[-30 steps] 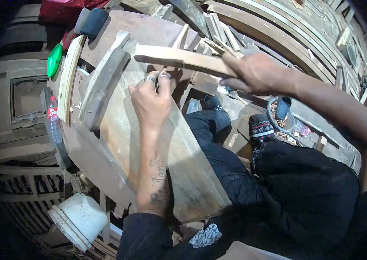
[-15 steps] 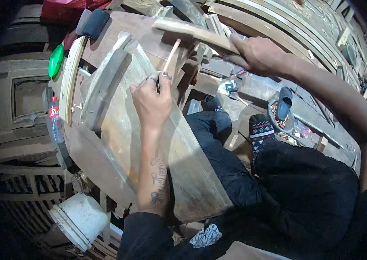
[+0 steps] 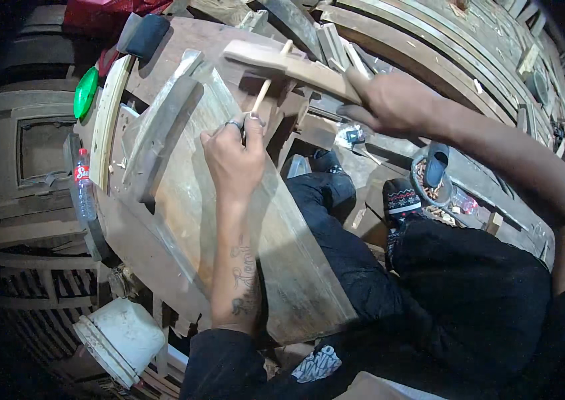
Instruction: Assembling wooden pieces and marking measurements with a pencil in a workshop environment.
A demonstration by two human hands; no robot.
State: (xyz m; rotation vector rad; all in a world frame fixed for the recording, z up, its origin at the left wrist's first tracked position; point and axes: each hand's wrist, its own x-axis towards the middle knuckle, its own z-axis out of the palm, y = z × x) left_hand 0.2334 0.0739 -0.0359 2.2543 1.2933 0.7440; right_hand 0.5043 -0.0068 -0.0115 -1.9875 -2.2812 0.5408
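My left hand is closed around the lower end of a thin pale wooden stick, above the wide wooden board. The stick slants up and away to the right. My right hand grips one end of a flat, club-like piece of wood, its far end smeared by motion. That piece crosses in front of the stick, whose tip shows just beyond it. Whether the two touch, I cannot tell. A thick wooden block lies on the board, left of my left hand.
A plastic bottle and a green object are at the left edge. A white bucket stands at lower left. Beyond my legs is a bowl of small wood pieces with a dark slipper on it. Long planks lie at upper right.
My right hand and the club-like piece have shifted slightly left and down across the stick. The stick's tip now shows above that piece. My left hand has hardly moved.
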